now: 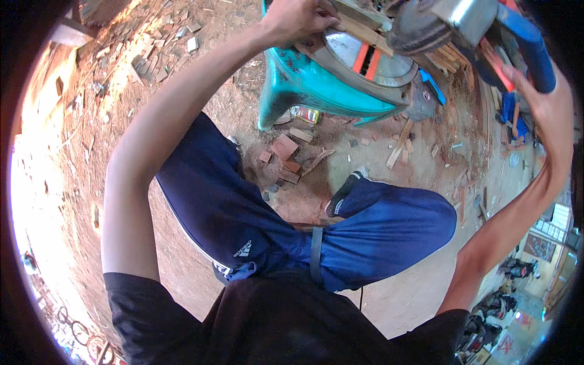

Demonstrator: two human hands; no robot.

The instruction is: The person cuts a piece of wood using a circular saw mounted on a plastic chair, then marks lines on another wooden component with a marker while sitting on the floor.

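Note:
A miter saw rests on a teal plastic stool in front of me at the top of the view. My right hand is wrapped round the saw's blue handle. The saw head with its dark round blade housing is raised above the round metal saw base, which has orange strips at its slot. My left hand lies at the left end of a wooden strip on the base, fingers curled and closed against it. The fingertips are partly hidden at the top edge.
Several wood offcuts lie on the dirt floor between my feet and the stool. More scraps are scattered at the far left. Wooden strips are stacked behind the saw. Another person in blue is at the right, with motorbikes lower down.

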